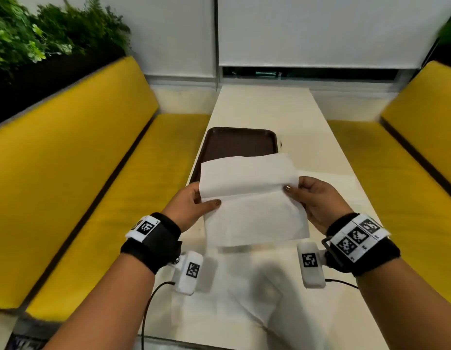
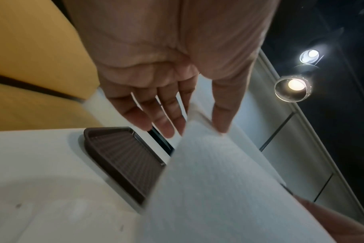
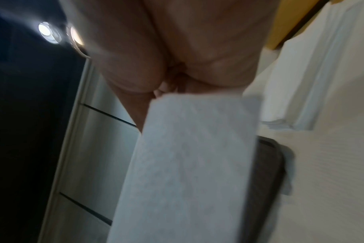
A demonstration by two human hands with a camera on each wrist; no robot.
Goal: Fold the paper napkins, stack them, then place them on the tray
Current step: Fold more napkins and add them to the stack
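A half-folded napkin (image 1: 252, 198) was pinched between left hand (image 1: 191, 205) and right hand (image 1: 318, 200); a napkin stack (image 3: 308, 82) was shown clearly only by the right wrist view, beside the tray (image 3: 266, 180).

A long white counter (image 1: 265, 109) runs away toward a white wall with drawn roller blinds (image 1: 320, 31). Yellow padded benches (image 1: 75, 152) flank it on both sides. Green foliage (image 1: 42, 34) tops the left bench's dark backrest. Round ceiling lamps (image 2: 295, 85) glow against a dark ceiling.
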